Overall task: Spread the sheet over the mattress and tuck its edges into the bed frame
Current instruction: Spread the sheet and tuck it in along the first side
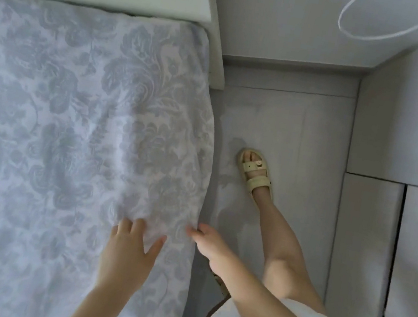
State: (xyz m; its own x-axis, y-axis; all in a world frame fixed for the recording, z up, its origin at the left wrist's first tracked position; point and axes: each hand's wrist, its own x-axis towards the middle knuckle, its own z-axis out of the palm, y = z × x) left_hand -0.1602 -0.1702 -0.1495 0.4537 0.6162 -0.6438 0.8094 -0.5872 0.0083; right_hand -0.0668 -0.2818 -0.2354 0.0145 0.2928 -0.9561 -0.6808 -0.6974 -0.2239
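Head view. Sheet [72, 108]: soft, light floral cloth, laid over the mattress up to the bed frame [216, 49], its right edge hanging untucked. Left hand [132, 248]: fingers spread, pressed flat near that edge. Right hand [206, 243]: clamped on the edge. The hem is judged the best hold.

No text, label, brand, number or sign can be read here. The sheet [72, 108] carries only a floral pattern, and the buckle on the sandal [253, 174] is too small to show any mark.
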